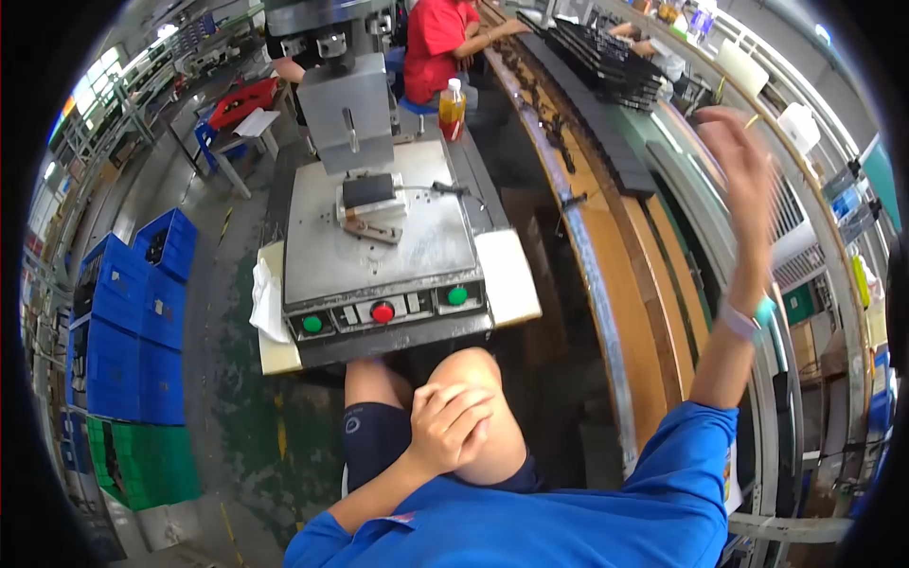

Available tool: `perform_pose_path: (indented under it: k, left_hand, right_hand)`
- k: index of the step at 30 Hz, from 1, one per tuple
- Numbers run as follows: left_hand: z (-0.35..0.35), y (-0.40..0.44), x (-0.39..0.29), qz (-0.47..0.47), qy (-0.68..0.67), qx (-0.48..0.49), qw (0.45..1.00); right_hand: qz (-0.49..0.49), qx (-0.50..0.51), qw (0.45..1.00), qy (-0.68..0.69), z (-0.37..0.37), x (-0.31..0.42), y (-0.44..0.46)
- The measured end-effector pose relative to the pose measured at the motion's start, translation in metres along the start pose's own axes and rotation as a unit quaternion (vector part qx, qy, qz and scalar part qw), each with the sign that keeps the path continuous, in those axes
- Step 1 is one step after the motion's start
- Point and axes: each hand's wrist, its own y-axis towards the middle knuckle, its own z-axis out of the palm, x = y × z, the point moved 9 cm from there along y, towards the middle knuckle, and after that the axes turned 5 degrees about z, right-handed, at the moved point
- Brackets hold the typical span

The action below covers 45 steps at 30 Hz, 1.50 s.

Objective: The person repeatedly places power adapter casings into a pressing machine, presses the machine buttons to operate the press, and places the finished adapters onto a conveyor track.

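Observation:
My left hand (450, 426) rests on my bare knee (473, 374), fingers loosely bent and apart, with nothing visible in it. Raised far out to the right is my right hand (743, 166), above the edge of the long work line; motion blurs its fingers, so I cannot make out whether it holds anything. In front of my knees stands a press with a metal bed (317, 241). On the bed sits a small fixture with a black block (368, 190), below the grey press head (346, 118). Two green buttons (457, 296) flank a red button (382, 311) on its front panel.
Blue bins (118, 364) and a green bin (151, 464) stand at left. A bottle (452, 109) stands behind the press bed. Dark parts (549, 123) lie along the wooden bench (611, 275) at right, near black stacked trays (597, 57). A person in red (434, 47) sits there.

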Motion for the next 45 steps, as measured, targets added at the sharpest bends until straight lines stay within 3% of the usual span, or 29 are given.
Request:
perform_pose_path:
  k: [2, 4, 6, 8, 12, 14, 16, 18, 20, 21, 22, 24, 25, 26, 27, 29, 30, 32, 33, 34, 35, 36, 38, 39, 40, 41, 42, 44, 45]
  left_hand:
    - [-0.001, -0.004, 0.004, 0.008, -0.027, -0.008, 1.000]
    - [-0.003, -0.004, 0.001, 0.018, -0.032, -0.007, 0.999]
    - [-0.003, -0.003, 0.001, 0.029, -0.031, -0.008, 0.999]
    - [0.001, -0.006, 0.002, 0.032, -0.035, -0.013, 0.999]
    - [0.003, 0.002, 0.002, 0.020, -0.076, -0.010, 0.997]
    - [0.003, 0.004, 0.008, 0.013, -0.117, -0.015, 0.993]
    - [-0.004, 0.001, 0.041, 0.000, -0.183, -0.046, 0.982]
    - [-0.034, 0.019, 0.108, -0.131, -0.204, -0.112, 0.964]
    - [-0.058, 0.019, 0.190, -0.280, -0.140, -0.141, 0.939]
    - [-0.066, 0.022, 0.231, -0.296, -0.115, -0.158, 0.935]
    - [-0.078, 0.038, 0.260, -0.253, -0.104, -0.166, 0.947]
    - [-0.080, 0.058, 0.326, -0.227, -0.007, -0.160, 0.961]
    - [-0.074, 0.070, 0.355, -0.247, 0.014, -0.123, 0.961]
    - [-0.068, 0.080, 0.376, -0.222, 0.028, -0.128, 0.966]
    - [-0.055, 0.089, 0.398, -0.174, 0.018, -0.105, 0.979]
    - [-0.038, 0.106, 0.419, -0.167, 0.012, -0.007, 0.986]
    - [-0.028, 0.111, 0.425, -0.163, 0.005, 0.041, 0.986]
    - [-0.030, 0.117, 0.432, -0.124, -0.127, -0.009, 0.984]
    - [-0.043, 0.116, 0.420, -0.184, -0.188, -0.048, 0.964]
    - [-0.048, 0.114, 0.410, -0.205, -0.305, -0.045, 0.929]
    - [-0.060, 0.107, 0.396, -0.212, -0.354, -0.067, 0.908]
    - [-0.068, 0.096, 0.380, -0.218, -0.400, -0.090, 0.886]
    - [-0.078, 0.058, 0.359, -0.222, -0.512, -0.158, 0.815]
    - [-0.082, 0.040, 0.338, -0.235, -0.599, -0.219, 0.733]
    - [-0.086, 0.021, 0.313, -0.243, -0.675, -0.276, 0.640]
    - [-0.089, 0.001, 0.287, -0.254, -0.697, -0.309, 0.596]
    - [-0.093, -0.021, 0.265, -0.263, -0.716, -0.341, 0.550]
    - [-0.086, -0.073, 0.240, -0.296, -0.739, -0.375, 0.476]
    - [-0.081, -0.101, 0.233, -0.327, -0.713, -0.395, 0.479]
  right_hand:
    - [0.075, 0.040, 0.985, -0.150, 0.073, -0.148, 0.018]
    - [0.285, 0.105, 0.915, -0.265, 0.149, -0.315, -0.008]
    - [0.379, 0.167, 0.861, -0.295, 0.188, -0.373, -0.043]
    - [0.430, 0.164, 0.836, -0.298, 0.210, -0.403, -0.067]
    - [0.425, 0.096, 0.826, -0.358, 0.210, -0.382, -0.061]
    - [0.441, 0.151, 0.838, -0.284, 0.211, -0.389, -0.056]
    - [0.412, 0.301, 0.807, -0.296, 0.214, -0.396, -0.057]
    - [0.376, 0.328, 0.810, -0.309, 0.194, -0.374, -0.069]
    - [0.258, 0.162, 0.884, -0.354, 0.141, -0.308, -0.065]
    - [0.155, 0.095, 0.921, -0.344, 0.112, -0.275, -0.056]
    - [0.049, 0.029, 0.943, -0.327, 0.081, -0.241, -0.048]
    - [-0.103, -0.113, 0.903, -0.400, 0.029, -0.156, -0.032]
    - [-0.079, -0.150, 0.968, -0.184, 0.012, -0.136, -0.024]
    - [-0.023, -0.160, 0.984, -0.071, 0.008, -0.121, -0.018]
    - [0.026, -0.182, 0.982, 0.048, 0.004, -0.107, -0.014]
    - [0.137, -0.134, 0.962, 0.192, 0.012, -0.135, -0.004]
    - [0.156, -0.100, 0.965, 0.184, 0.032, -0.125, -0.002]
    - [0.162, 0.004, 0.984, 0.069, 0.102, -0.086, -0.016]
    - [0.144, 0.068, 0.986, 0.038, 0.141, -0.067, -0.023]
    - [0.130, 0.147, 0.975, 0.105, 0.184, -0.054, -0.032]
    - [0.089, 0.155, 0.974, 0.143, 0.223, -0.051, -0.040]
    - [0.090, 0.238, 0.942, 0.218, 0.264, -0.037, -0.048]
    - [0.172, 0.311, 0.908, 0.224, 0.339, -0.035, -0.065]
    - [0.147, 0.324, 0.887, 0.295, 0.378, -0.032, -0.069]
    - [0.132, 0.343, 0.887, 0.279, 0.410, -0.022, -0.071]
    - [0.112, 0.338, 0.880, 0.314, 0.435, -0.006, -0.071]
    - [-0.008, 0.301, 0.913, 0.275, 0.454, 0.008, -0.065]
    - [-0.151, 0.297, 0.920, 0.205, 0.467, 0.059, -0.064]
    - [-0.209, 0.300, 0.916, 0.166, 0.471, 0.078, -0.063]
